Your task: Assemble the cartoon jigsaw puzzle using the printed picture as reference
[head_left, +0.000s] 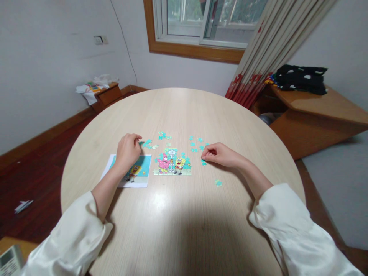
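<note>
A partly joined jigsaw puzzle (172,163) with a pink, a pale and a yellow cartoon figure lies in the middle of the table. To its left, my left hand (128,149) hangs over a printed reference picture (142,178), partly covering it. The fingers are curled together, with teal puzzle pieces (147,143) beside their tips. On the right, my right hand (220,154) has thumb and fingertips pinched together just above a small teal piece (204,162). Whatever either hand may hold is too small to make out.
Loose teal pieces (194,145) lie behind the puzzle's right side, others (163,135) behind it. A single piece (219,183) is nearer me. The round table (178,107) has a wooden cabinet (322,115) to its right and a window beyond.
</note>
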`<state>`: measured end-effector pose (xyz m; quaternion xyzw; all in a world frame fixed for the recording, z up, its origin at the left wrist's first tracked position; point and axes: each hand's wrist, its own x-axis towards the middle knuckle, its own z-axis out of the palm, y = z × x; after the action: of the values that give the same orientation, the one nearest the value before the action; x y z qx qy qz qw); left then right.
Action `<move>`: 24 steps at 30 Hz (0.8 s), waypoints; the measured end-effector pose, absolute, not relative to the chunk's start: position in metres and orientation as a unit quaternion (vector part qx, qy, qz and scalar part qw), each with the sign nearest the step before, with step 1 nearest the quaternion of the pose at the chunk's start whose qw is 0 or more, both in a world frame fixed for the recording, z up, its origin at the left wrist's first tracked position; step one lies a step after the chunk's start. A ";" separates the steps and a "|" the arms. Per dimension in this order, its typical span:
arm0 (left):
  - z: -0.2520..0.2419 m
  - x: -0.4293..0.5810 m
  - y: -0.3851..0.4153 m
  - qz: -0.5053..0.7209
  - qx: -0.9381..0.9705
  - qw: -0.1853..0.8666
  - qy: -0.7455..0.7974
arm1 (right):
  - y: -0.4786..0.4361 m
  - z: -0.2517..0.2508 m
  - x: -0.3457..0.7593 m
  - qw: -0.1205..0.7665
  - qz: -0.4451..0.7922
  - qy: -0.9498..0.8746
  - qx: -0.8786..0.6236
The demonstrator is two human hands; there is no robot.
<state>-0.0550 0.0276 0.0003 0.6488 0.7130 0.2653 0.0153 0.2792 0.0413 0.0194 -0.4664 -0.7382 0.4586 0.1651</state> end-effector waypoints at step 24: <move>0.006 -0.063 0.030 0.113 0.626 0.029 0.771 | 0.042 0.018 0.280 0.168 0.454 -0.743 -0.463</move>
<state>-0.0634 0.0296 0.0056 0.6258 0.7711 0.1133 0.0295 0.2796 0.0420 0.0185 -0.4628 -0.7429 0.4536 0.1682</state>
